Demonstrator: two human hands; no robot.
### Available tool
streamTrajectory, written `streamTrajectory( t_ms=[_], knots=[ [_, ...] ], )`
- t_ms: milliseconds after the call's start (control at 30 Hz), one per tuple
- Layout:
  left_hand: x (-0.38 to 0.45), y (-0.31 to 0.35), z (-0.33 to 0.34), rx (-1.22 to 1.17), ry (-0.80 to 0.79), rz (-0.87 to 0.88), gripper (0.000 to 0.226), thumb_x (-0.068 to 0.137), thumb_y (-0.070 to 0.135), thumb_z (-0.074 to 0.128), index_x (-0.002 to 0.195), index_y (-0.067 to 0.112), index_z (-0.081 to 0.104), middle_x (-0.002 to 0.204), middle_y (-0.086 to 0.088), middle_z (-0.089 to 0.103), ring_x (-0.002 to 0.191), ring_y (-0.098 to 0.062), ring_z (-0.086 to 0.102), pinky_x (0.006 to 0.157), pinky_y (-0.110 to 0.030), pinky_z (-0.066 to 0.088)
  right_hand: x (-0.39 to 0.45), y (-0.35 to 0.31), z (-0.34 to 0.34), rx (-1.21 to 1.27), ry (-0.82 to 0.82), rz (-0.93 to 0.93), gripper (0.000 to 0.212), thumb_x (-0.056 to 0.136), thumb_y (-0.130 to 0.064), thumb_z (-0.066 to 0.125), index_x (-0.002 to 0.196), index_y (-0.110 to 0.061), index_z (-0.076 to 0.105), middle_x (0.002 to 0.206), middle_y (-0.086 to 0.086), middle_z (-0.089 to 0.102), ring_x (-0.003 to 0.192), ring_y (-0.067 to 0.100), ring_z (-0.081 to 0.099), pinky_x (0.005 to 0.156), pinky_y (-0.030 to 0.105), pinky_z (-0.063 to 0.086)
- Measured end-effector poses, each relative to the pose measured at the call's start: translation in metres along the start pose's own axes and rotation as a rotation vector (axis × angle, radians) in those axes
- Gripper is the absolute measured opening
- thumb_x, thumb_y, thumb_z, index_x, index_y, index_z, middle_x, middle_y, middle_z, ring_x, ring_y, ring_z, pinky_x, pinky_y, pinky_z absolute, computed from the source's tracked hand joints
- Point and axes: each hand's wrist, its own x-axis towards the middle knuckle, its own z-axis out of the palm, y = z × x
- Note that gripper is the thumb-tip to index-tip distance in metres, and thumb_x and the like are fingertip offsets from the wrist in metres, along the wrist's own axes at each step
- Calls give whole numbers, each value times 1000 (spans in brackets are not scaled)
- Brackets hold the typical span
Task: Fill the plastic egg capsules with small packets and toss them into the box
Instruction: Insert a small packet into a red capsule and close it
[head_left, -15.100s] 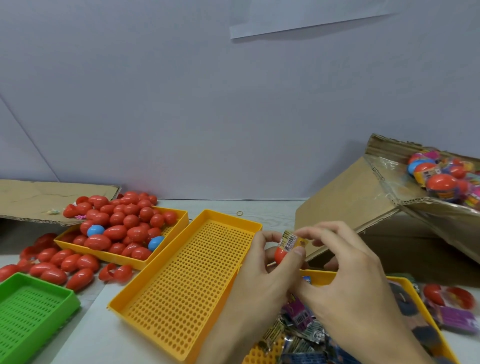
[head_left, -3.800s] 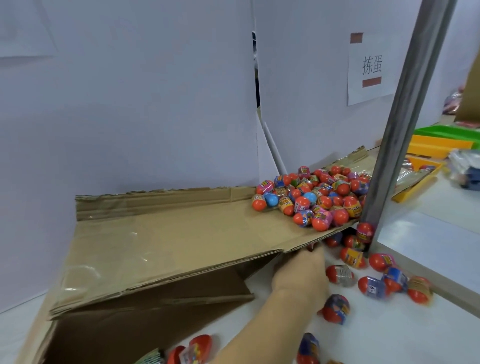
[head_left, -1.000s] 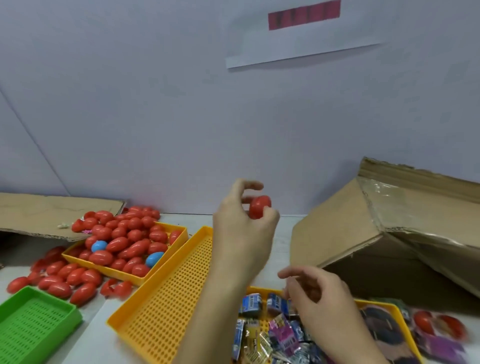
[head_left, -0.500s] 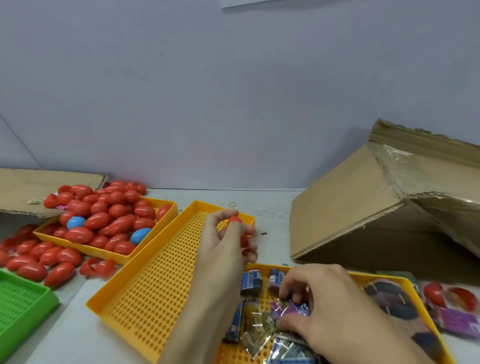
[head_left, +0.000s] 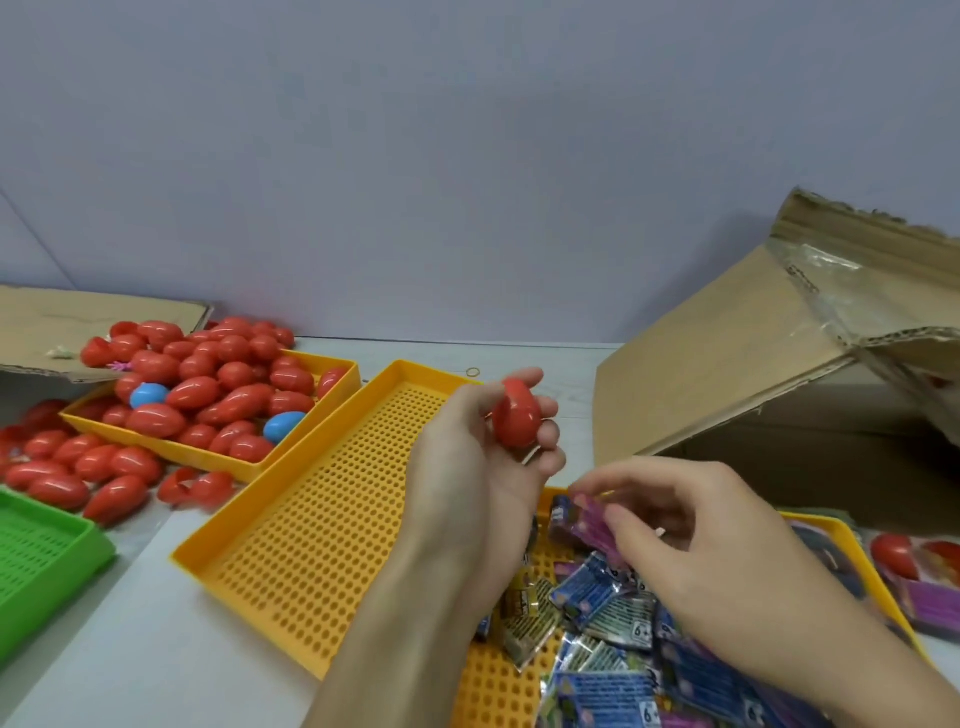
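At the far left a green tray (head_left: 41, 551) sits on the white table (head_left: 130, 660), and only part of it shows. Just behind it, loose red eggs (head_left: 78, 473) lie on the table. Next comes a yellow tray (head_left: 249, 467) heaped with red egg capsules (head_left: 208, 384), with two blue eggs (head_left: 283, 425) mixed in. A flat piece of cardboard (head_left: 78, 322) lies behind that pile. In the middle is a long yellow tray with holes (head_left: 311, 519), and nothing lies on the part that shows. The left hand (head_left: 467, 467) is held up over this tray. Its fingers are curled round a red egg capsule (head_left: 517, 418), which sits up in the air, off the table. A small rubber band (head_left: 473, 372) lies on the table behind the hand. To the right, the right hand (head_left: 701, 540) is low over another yellow tray (head_left: 493, 686) full of small packets (head_left: 597, 623), blue, purple and gold. Its thumb and fingers pinch a purple packet (head_left: 592, 525), lifted a little above the pile and just below the red egg. Behind this hand stands the big cardboard box (head_left: 727, 374), tipped over with its flap folded. At the far right edge, a red egg and a purple packet (head_left: 914, 571) lie on the table beside the tray.
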Motion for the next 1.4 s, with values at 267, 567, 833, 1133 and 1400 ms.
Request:
streamTrajectory(
  t_ms=[267, 567, 833, 1133, 1400],
  knots=[
    [5, -7, -6, 116, -44, 104, 29, 78, 10, 66, 107, 8, 68, 84, -9, 68, 75, -19, 64, 62, -21, 53, 4, 6, 2, 228, 92, 81, 30, 93, -10, 59, 95, -37, 71, 76, -9, 75, 66, 9, 71, 61, 25, 60],
    [11, -17, -9, 337, 46, 197, 7, 84, 7, 70, 91, 7, 70, 82, -5, 63, 72, -16, 63, 61, -21, 53, 4, 4, -3, 546, 226, 97, 41, 62, -38, 71, 100, -24, 73, 76, 1, 77, 72, 16, 75, 61, 24, 57],
    [10, -23, -14, 663, -8, 191, 6, 78, 17, 67, 79, 22, 71, 66, 1, 53, 56, -12, 52, 59, -24, 50, 6, 8, 0, 541, 261, 155, 7, 88, -22, 69, 91, -22, 75, 76, 0, 77, 70, 15, 75, 69, 31, 52],
    [4, -17, -9, 761, -189, 143, 10, 75, 27, 69, 81, 26, 77, 52, 10, 57, 48, -7, 52, 50, -15, 45, 9, 10, 0, 546, 277, 164, 14, 94, -25, 62, 92, -24, 75, 80, -4, 78, 72, 13, 74, 65, 27, 51],
    [3, -18, -7, 849, -115, 269, 20, 86, 16, 72, 68, 22, 75, 50, 16, 58, 47, 1, 54, 46, -10, 41, 9, 11, 3, 527, 277, 171, 21, 97, -21, 58, 86, -26, 76, 82, -6, 78, 77, 10, 74, 69, 32, 54]
  ],
)
